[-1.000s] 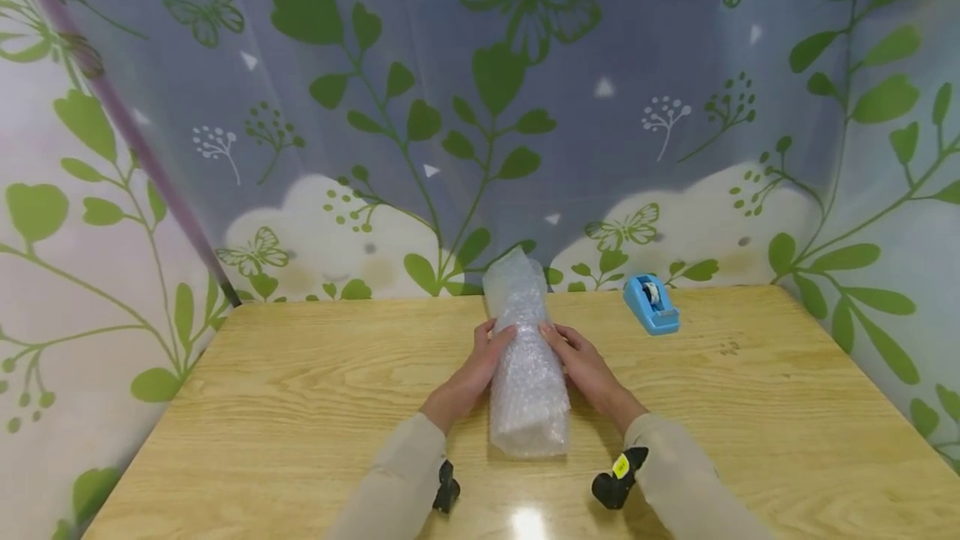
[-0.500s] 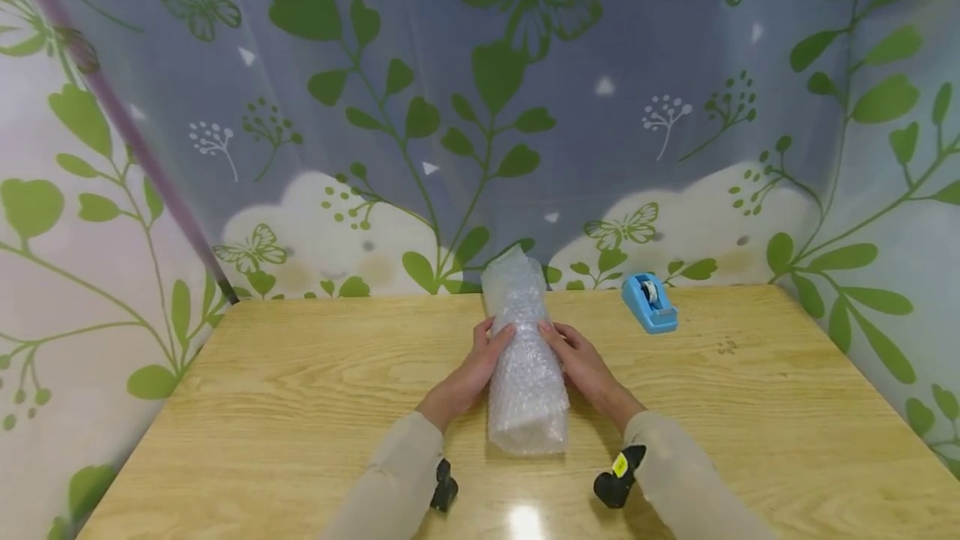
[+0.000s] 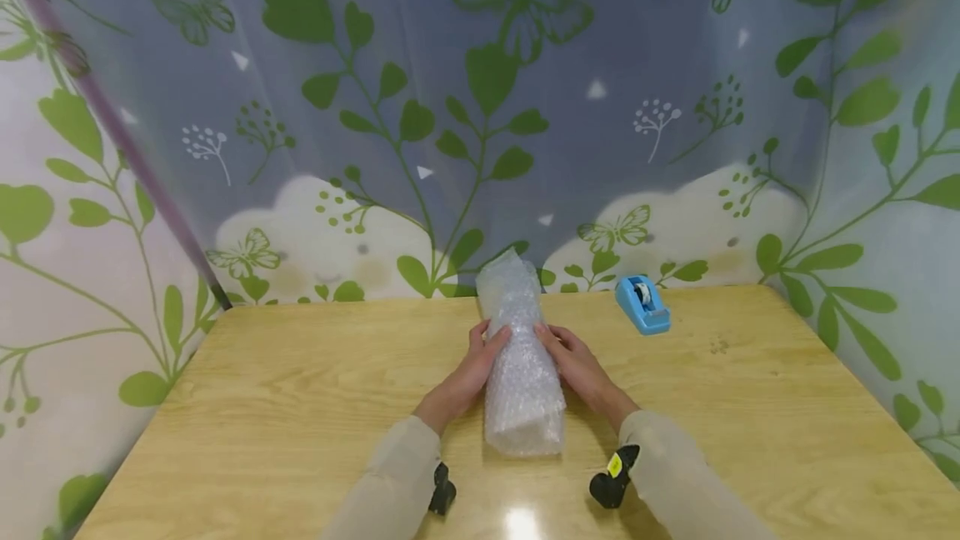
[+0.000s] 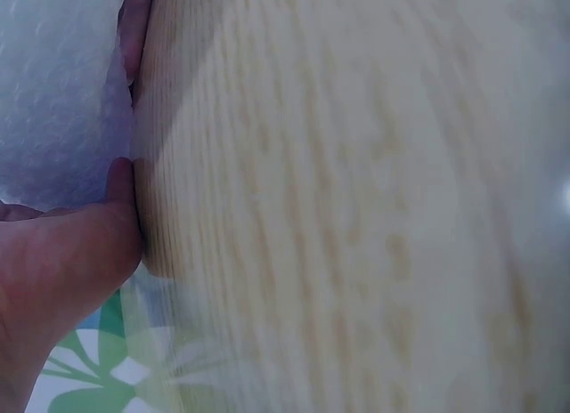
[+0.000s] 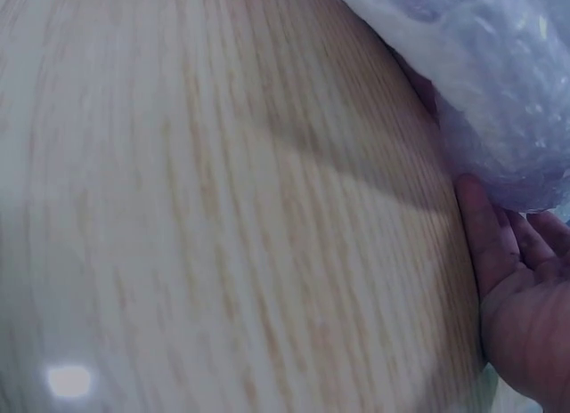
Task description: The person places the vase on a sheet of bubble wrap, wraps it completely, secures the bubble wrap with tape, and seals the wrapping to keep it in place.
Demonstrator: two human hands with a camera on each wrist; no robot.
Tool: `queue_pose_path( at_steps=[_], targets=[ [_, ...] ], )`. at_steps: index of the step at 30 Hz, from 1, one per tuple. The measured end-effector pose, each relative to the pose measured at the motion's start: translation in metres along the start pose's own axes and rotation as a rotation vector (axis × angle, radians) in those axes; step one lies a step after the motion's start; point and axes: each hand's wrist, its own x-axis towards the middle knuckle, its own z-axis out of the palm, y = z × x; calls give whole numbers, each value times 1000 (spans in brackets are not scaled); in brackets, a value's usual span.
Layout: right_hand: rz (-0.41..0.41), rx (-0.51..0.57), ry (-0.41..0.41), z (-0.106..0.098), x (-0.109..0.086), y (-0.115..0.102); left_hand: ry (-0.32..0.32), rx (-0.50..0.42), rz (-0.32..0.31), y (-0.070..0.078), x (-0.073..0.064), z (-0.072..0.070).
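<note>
A long bundle of clear bubble wrap (image 3: 523, 407) lies on the table, its far end reaching the backdrop. It looks rolled; anything inside it cannot be made out. From the left, my left hand (image 3: 470, 372) grips its middle, thumb on top and fingers along the side. My right hand (image 3: 581, 365) grips the opposite side at about the same height, thumb also on top. In the right wrist view, fingers (image 5: 485, 226) reach under the bubble wrap's lower edge. The left wrist view shows a hand (image 4: 67, 262) against the wrap at the table surface.
A blue tape dispenser (image 3: 642, 304) with a roll of tape stands at the table's back right. The wooden table (image 3: 300, 407) meets a leaf-patterned cloth backdrop (image 3: 390, 107) behind and at both sides. A black wrist device (image 3: 615, 477) sits at each cuff.
The head view has shifted slightly, so the whole scene sits a little further left. Both hands keep the same grip on the bubble wrap bundle.
</note>
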Motion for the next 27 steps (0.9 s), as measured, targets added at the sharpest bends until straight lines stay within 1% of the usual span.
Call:
queue_pose_path(
  at_steps=[3,10,18,23,27],
  targets=[
    [0,0,2,1,0,2,1,2,-12,-1,-1,0],
    [4,-6,12,2,1,3,-11,8,-18,1,-3,-1],
    [-26,8,8,3,-1,4,-13,8,-13,-3,-3,-2],
    [-11,6,17,3,-2,4,-16,0,-7,-4,-2,-2],
    [-5,8,8,2,0,4,-13,-8,1,-4,-1,-2]
  ],
)
